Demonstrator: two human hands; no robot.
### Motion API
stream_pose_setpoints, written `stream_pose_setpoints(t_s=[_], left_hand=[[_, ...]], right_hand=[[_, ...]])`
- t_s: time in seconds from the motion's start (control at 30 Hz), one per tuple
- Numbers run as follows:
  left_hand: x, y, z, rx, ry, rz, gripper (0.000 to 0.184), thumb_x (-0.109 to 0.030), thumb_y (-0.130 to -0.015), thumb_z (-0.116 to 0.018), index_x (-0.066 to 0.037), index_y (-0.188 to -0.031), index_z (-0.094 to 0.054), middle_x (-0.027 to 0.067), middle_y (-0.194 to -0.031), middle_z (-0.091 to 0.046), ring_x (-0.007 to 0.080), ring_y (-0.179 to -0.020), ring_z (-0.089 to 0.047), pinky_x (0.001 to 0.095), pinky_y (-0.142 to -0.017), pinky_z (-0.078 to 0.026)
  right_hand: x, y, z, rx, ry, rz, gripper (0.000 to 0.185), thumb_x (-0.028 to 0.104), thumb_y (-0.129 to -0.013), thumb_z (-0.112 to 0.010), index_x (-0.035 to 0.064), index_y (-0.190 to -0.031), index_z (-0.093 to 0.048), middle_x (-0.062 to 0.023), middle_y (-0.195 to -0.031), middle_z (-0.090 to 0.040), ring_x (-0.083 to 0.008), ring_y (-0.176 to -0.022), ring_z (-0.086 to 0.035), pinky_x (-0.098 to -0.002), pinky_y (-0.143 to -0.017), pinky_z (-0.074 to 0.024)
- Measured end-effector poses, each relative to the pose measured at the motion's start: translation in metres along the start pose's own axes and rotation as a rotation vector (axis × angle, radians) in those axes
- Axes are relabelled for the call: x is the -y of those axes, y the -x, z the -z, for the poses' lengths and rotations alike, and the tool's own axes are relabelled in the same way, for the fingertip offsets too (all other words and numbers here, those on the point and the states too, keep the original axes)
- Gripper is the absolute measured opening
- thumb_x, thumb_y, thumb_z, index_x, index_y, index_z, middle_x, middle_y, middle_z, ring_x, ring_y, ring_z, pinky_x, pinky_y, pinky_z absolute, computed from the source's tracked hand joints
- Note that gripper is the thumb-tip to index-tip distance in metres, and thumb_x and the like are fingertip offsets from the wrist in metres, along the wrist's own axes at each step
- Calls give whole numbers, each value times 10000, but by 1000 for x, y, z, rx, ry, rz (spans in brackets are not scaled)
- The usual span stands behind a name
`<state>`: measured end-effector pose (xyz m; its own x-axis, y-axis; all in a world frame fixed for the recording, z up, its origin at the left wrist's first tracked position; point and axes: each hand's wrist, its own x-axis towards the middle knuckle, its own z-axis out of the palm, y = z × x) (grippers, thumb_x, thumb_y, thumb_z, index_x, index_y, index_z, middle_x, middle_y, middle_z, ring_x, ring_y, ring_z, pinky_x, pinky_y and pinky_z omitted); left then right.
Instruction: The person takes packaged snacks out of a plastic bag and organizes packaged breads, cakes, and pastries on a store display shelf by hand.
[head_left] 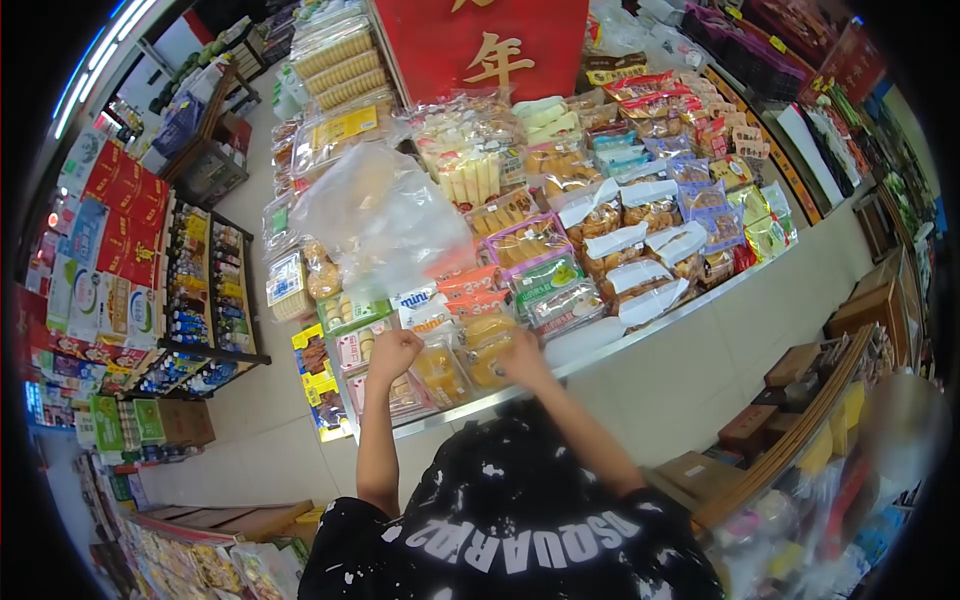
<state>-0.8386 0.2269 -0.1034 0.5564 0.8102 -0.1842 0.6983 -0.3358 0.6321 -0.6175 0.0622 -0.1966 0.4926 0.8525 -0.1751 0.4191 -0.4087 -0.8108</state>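
My left hand (397,354) is closed like a fist above the front left of the display; whatever its fingers hold, if anything, is hidden. Beside it lie a clear pack of yellow-brown bread (440,374) and a pink-and-white pack (360,347). My right hand (520,358) is closed at the right edge of a clear bag of round bread rolls (487,340), its fingertips partly hidden against the plastic. Orange-and-white packs marked "mini" (415,297) lie just behind the hands. Right of my right hand sits a green-topped clear pack (548,280).
A large translucent plastic bag (385,215) lies over goods at the display's left. White-banded bread packs (640,280) fill the right side, up to the metal edge (660,325). A red sign (485,50) stands behind. Shelves (205,280) stand left; a wooden rack (790,430) stands right.
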Motion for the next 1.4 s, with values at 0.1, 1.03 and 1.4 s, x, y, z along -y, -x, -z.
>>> stream_pose_setpoints(t_s=[0.1, 1.03, 1.4], left_hand=[[-8, 4, 13, 81, 43, -69, 215, -230, -808, -619, -33, -838, -700, 161, -748, -670, 312, -716, -658, 391, -665, -504], [-31, 19, -152, -66, 194, 350, 730, -524, -900, -476, -8, -1394, -325, 281, -1147, -584, 420, -1061, -577, 424, -906, -436], [-34, 18, -166, -46, 842, 710, 639, -569, -896, -440, -118, -1343, -369, 133, -1243, -519, 317, -1033, -570, 443, -745, -491]], right_hand=[[10, -6, 13, 91, 18, -76, 609, 226, -772, -606, -29, -1295, -427, -330, -1227, -459, -469, -1159, -436, -491, -995, -378], [15, -31, 64, 498, 112, 51, 626, 271, -750, -641, 59, -1308, -452, -277, -1111, -582, -433, -1043, -570, -471, -898, -469], [12, -30, 93, 570, -30, 80, 581, 287, -768, -654, 28, -1261, -491, -253, -1087, -611, -392, -1020, -597, -431, -865, -482]])
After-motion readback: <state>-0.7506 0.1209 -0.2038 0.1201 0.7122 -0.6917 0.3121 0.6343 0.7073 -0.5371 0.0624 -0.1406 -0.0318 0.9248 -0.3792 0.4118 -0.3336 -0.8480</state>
